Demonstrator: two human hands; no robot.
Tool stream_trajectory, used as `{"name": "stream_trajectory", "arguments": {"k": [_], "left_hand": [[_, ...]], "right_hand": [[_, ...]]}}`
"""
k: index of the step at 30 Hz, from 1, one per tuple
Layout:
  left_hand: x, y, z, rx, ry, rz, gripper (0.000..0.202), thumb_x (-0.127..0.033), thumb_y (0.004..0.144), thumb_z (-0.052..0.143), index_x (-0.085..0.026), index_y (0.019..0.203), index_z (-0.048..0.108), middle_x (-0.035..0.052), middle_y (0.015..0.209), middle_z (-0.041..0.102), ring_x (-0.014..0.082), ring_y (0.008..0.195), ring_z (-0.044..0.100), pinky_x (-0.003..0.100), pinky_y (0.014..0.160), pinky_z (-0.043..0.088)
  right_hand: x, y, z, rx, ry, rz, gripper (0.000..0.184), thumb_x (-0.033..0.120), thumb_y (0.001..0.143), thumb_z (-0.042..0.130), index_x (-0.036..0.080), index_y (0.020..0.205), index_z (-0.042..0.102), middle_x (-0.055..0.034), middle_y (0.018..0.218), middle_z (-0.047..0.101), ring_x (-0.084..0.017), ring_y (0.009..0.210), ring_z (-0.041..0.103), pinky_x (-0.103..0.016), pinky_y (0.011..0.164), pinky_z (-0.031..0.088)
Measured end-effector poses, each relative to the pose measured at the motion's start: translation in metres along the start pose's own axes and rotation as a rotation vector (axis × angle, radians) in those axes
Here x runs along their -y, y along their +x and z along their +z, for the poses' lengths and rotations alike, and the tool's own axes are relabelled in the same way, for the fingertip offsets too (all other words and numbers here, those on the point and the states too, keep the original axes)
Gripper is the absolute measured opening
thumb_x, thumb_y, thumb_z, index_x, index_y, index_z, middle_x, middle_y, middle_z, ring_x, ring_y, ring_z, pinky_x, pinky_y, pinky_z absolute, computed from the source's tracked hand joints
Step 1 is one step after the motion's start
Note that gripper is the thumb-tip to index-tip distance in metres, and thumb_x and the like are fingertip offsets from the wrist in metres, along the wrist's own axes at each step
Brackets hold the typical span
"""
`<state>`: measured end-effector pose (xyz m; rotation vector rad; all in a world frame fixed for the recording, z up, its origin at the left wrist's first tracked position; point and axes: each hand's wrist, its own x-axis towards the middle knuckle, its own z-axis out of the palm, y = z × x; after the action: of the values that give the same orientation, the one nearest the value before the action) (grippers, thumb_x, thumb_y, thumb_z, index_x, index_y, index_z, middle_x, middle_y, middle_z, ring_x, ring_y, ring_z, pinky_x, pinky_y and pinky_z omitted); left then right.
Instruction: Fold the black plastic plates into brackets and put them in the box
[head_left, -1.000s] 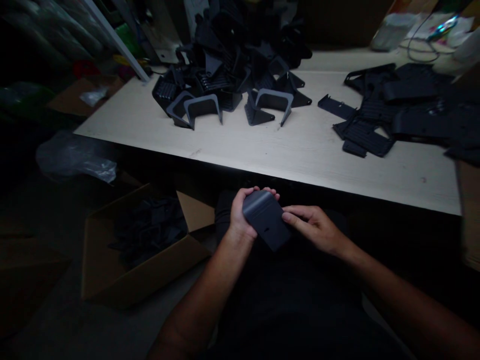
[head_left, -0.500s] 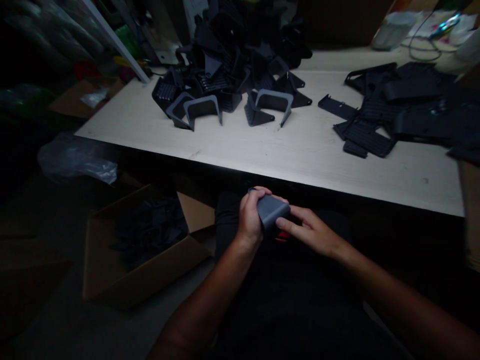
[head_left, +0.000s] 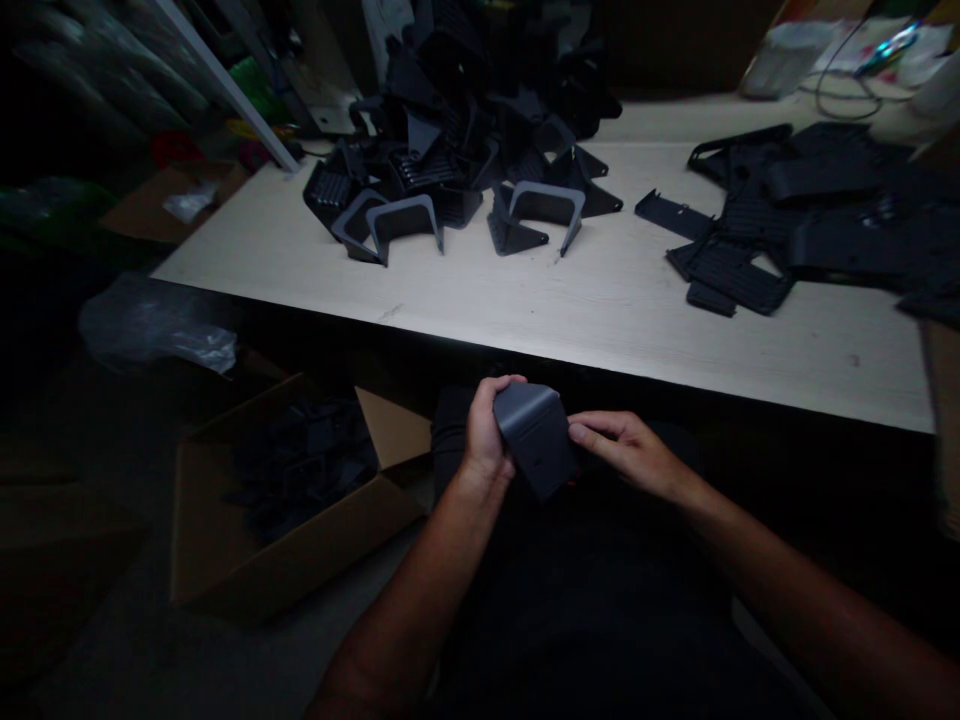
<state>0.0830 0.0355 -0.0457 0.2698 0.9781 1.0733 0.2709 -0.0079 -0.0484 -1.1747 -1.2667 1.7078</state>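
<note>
My left hand is wrapped round a dark grey plastic part, held over my lap just below the table's near edge. My right hand grips the same part from its right side with thumb and fingers pinched on its edge. The part shows a smooth curved top and a flat face turned towards me. On the table beyond lies a heap of similar U-shaped black parts, and a spread of flat ribbed black pieces lies to the right.
The pale wooden table runs across the view. An open cardboard box with dark parts inside stands on the floor at my left. A crumpled plastic bag lies beyond it. Cables and clutter sit at the far right.
The part was tipped up end-on half a second ago and has turned back so its flat face shows again. Both hands stayed on it over my lap.
</note>
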Motion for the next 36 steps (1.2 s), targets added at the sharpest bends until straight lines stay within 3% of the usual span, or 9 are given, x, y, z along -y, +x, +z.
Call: {"name": "stream_trajectory", "arguments": {"k": [2, 5, 7, 12, 17, 23, 29, 33, 36], "left_hand": [[0.008, 0.009, -0.011, -0.035, 0.053, 0.029, 0.031, -0.048, 0.08, 0.067, -0.018, 0.085, 0.069, 0.0032, 0.072, 0.069, 0.019, 0.068, 0.066, 0.03, 0.068, 0.051], [0.016, 0.019, -0.027, -0.106, 0.236, 0.227, 0.025, -0.043, 0.081, 0.069, -0.018, 0.081, 0.072, 0.0024, 0.076, 0.068, 0.016, 0.07, 0.064, 0.025, 0.064, 0.046], [0.015, 0.02, -0.035, -0.081, 0.372, 0.294, 0.025, -0.043, 0.084, 0.067, -0.019, 0.083, 0.073, 0.0029, 0.079, 0.07, 0.016, 0.072, 0.064, 0.024, 0.062, 0.044], [-0.003, 0.009, -0.034, 0.223, 0.562, 0.199, 0.045, -0.062, 0.09, 0.061, -0.019, 0.083, 0.071, 0.0027, 0.069, 0.062, 0.0155, 0.06, 0.054, 0.026, 0.056, 0.037], [-0.022, -0.001, -0.025, 0.49, 0.747, 0.046, 0.046, -0.058, 0.081, 0.077, -0.018, 0.068, 0.06, -0.0034, 0.062, 0.046, 0.0107, 0.054, 0.039, 0.025, 0.053, 0.027], [-0.035, -0.001, -0.038, 0.295, 0.699, 0.274, 0.043, -0.053, 0.086, 0.074, -0.019, 0.068, 0.055, -0.0056, 0.063, 0.04, 0.01, 0.057, 0.033, 0.024, 0.054, 0.026], [-0.031, -0.01, -0.041, 0.208, 0.585, 0.365, 0.038, -0.051, 0.085, 0.077, -0.02, 0.073, 0.06, -0.0053, 0.067, 0.046, 0.0103, 0.06, 0.04, 0.024, 0.059, 0.033], [-0.029, -0.02, -0.036, 0.404, 0.718, 0.264, 0.033, -0.049, 0.08, 0.084, -0.019, 0.085, 0.07, -0.0006, 0.079, 0.066, 0.0155, 0.072, 0.058, 0.026, 0.069, 0.043], [-0.029, -0.016, -0.036, 0.489, 0.722, 0.234, 0.042, -0.052, 0.084, 0.079, -0.02, 0.11, 0.076, 0.0069, 0.107, 0.076, 0.0248, 0.099, 0.069, 0.032, 0.088, 0.049]], "right_hand": [[0.001, 0.0, -0.003, -0.074, 0.017, 0.0, 0.039, 0.058, 0.091, 0.074, 0.023, 0.103, 0.084, -0.0054, 0.094, 0.08, -0.022, 0.086, 0.072, -0.033, 0.078, 0.057], [0.008, -0.001, -0.01, -0.186, 0.024, 0.025, 0.04, 0.06, 0.087, 0.077, 0.022, 0.098, 0.085, -0.0046, 0.084, 0.078, -0.019, 0.07, 0.067, -0.03, 0.063, 0.051], [0.014, 0.0, -0.015, -0.203, 0.006, 0.052, 0.04, 0.06, 0.083, 0.08, 0.022, 0.095, 0.085, -0.0046, 0.081, 0.077, -0.018, 0.067, 0.064, -0.029, 0.06, 0.049], [0.023, 0.006, -0.021, -0.164, -0.067, 0.073, 0.043, 0.061, 0.08, 0.082, 0.019, 0.091, 0.085, -0.0056, 0.08, 0.078, -0.018, 0.067, 0.064, -0.027, 0.059, 0.047], [0.03, 0.01, -0.02, -0.205, -0.142, -0.001, 0.045, 0.062, 0.082, 0.079, 0.019, 0.094, 0.083, -0.0069, 0.09, 0.08, -0.021, 0.077, 0.07, -0.03, 0.067, 0.052], [0.041, 0.001, -0.041, -0.506, -0.363, -0.201, 0.036, 0.057, 0.086, 0.079, 0.023, 0.1, 0.083, -0.0068, 0.102, 0.081, -0.027, 0.099, 0.072, -0.04, 0.091, 0.054], [0.029, -0.006, -0.043, -0.227, -0.127, 0.052, 0.047, 0.065, 0.083, 0.079, 0.02, 0.097, 0.083, -0.0091, 0.094, 0.081, -0.022, 0.085, 0.073, -0.036, 0.084, 0.056], [0.023, -0.004, -0.021, -0.115, 0.211, 0.174, 0.048, 0.065, 0.084, 0.079, 0.018, 0.097, 0.081, -0.0095, 0.097, 0.081, -0.021, 0.087, 0.075, -0.033, 0.084, 0.057], [0.027, -0.005, -0.009, -0.102, 0.303, 0.12, 0.041, 0.057, 0.087, 0.081, 0.02, 0.103, 0.08, -0.0074, 0.102, 0.081, -0.021, 0.091, 0.076, -0.033, 0.088, 0.058]]}}
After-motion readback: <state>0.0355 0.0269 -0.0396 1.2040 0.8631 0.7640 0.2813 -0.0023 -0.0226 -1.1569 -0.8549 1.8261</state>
